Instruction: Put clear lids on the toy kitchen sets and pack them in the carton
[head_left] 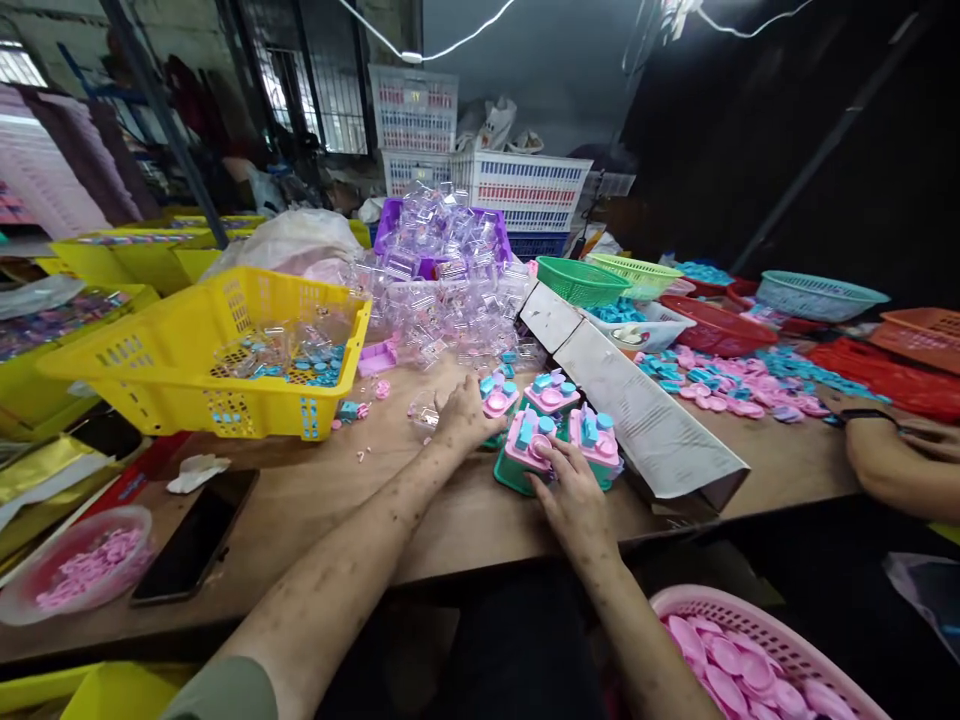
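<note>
Several small toys with pink tops, light-blue parts and green bases stand grouped on the table. My left hand (463, 416) is curled against the side of the back-left toy (498, 396), its thumb near the green base; some fingertips are hidden. The thumb and fingers of my right hand (574, 492) are round the near corner of the front-left toy (526, 446). Beside it stands the front-right toy (594, 432), partly behind my right hand. Behind them sits another toy (551, 392). A clear plastic piece (424, 410) lies left of my left hand.
A yellow basket (202, 390) stands left; clear plastic covers (457, 310) are heaped at the back. A long cardboard piece (637, 400) borders the toys on the right. A phone (196, 540) lies front left. A co-worker's hand (847, 405) is far right, by pink and blue parts.
</note>
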